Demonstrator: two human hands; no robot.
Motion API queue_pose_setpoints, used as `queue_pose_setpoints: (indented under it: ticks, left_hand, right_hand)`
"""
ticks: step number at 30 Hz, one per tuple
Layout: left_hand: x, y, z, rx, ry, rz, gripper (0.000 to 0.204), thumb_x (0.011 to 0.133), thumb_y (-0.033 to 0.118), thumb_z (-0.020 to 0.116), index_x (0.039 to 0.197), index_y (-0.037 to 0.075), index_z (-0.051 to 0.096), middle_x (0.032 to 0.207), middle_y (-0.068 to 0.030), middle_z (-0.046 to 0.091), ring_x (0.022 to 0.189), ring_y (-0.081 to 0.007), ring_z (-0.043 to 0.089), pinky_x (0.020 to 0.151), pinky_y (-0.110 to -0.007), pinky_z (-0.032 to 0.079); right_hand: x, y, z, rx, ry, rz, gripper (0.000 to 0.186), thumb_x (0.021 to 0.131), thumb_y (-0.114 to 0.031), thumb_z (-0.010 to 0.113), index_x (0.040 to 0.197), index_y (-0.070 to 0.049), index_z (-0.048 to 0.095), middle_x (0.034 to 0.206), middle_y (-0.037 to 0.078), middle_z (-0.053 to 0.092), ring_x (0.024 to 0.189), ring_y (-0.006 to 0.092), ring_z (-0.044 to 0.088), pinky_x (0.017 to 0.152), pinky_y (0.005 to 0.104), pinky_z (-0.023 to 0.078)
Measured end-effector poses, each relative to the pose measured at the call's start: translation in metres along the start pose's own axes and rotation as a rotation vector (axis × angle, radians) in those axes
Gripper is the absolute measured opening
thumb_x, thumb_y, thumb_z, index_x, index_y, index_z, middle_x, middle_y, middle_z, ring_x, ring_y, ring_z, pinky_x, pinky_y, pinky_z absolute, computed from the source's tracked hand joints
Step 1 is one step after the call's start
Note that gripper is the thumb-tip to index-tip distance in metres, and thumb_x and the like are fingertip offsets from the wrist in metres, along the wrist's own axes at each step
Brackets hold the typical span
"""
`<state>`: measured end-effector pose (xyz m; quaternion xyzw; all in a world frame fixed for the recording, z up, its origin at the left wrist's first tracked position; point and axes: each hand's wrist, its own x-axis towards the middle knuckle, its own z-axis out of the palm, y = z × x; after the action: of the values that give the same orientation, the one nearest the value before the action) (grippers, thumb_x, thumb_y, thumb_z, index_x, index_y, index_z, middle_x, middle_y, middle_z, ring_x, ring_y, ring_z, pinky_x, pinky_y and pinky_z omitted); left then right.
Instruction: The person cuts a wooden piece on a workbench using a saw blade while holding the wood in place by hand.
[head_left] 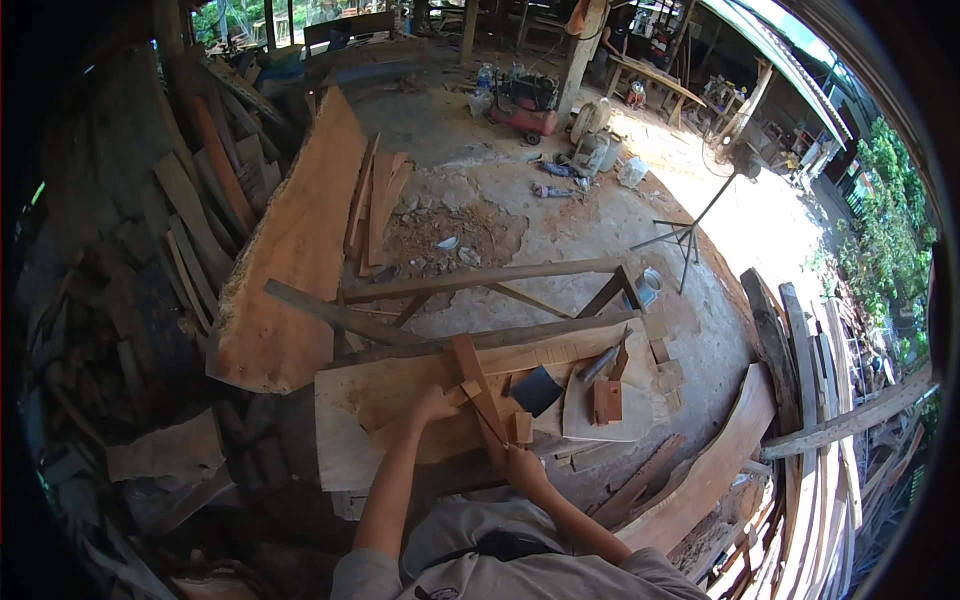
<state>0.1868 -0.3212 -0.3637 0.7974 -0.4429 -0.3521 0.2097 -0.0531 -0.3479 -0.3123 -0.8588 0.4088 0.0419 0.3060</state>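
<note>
A reddish-brown wooden strip [466,355] lies crosswise on the pale workbench top [340,410] in front of me. My left hand [434,404] is closed on a small light wooden block [470,388] resting against the strip; a thin dark edge runs from it along the strip. At the strip's near end, my right hand [522,466] has its fingers curled, and what they pinch is too small to make out. Beside it stands a small wooden block [523,427]. Farther right are a dark sheet [536,391], a reddish box-like block [607,402] and a grey cylindrical tool [598,364].
A wooden trestle frame [480,277] stands just beyond the bench. To its left leans a large live-edge slab [300,260], with stacked boards behind. Long planks [700,440] lie at right. Farther off are a red compressor [525,105], a tripod stand [690,232] and a person [616,38].
</note>
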Motion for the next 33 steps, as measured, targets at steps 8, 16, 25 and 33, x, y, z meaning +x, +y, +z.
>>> queue_pose_setpoints:
  ticks: [8,16,25,33]
  left_hand:
    - [-0.026,0.028,-0.018,0.181,0.152,0.019,0.041,0.058,0.023,0.066,0.088,-0.003,0.054,0.084,-0.0207,0.057,0.08,-0.0324,0.055,0.068,-0.037,0.045]
    - [-0.035,0.029,0.008,0.333,0.317,-0.02,0.026,0.064,0.023,0.065,0.077,0.003,0.054,0.076,-0.0172,0.058,0.074,-0.0297,0.058,0.063,-0.037,0.047]
    - [-0.03,0.027,0.011,0.363,0.377,-0.027,0.024,0.064,0.022,0.065,0.076,0.005,0.054,0.071,-0.0152,0.059,0.071,-0.029,0.059,0.061,-0.037,0.047]
    - [-0.033,0.027,0.012,0.333,0.382,-0.026,0.022,0.065,0.019,0.064,0.076,0.003,0.054,0.071,-0.0153,0.058,0.07,-0.0292,0.058,0.061,-0.038,0.048]
  right_hand:
    - [0.001,0.005,0.015,-0.04,-0.044,0.117,0.024,0.08,-0.021,0.04,0.084,0.0,0.05,0.07,0.021,0.057,0.068,0.0362,0.057,0.06,0.0451,0.045]
    - [-0.031,0.012,0.011,-0.012,-0.035,0.052,0.022,0.082,-0.02,0.036,0.087,-0.001,0.046,0.07,0.021,0.057,0.068,0.037,0.057,0.06,0.047,0.044]
    - [0.078,-0.037,0.023,-0.071,0.027,-0.052,0.019,0.078,-0.014,0.039,0.082,0.001,0.051,0.073,0.022,0.057,0.07,0.0345,0.058,0.061,0.0428,0.047]
    - [-0.004,-0.008,0.014,-0.088,-0.082,0.071,0.018,0.08,-0.012,0.037,0.087,-0.001,0.049,0.074,0.022,0.057,0.074,0.0356,0.057,0.063,0.045,0.045]
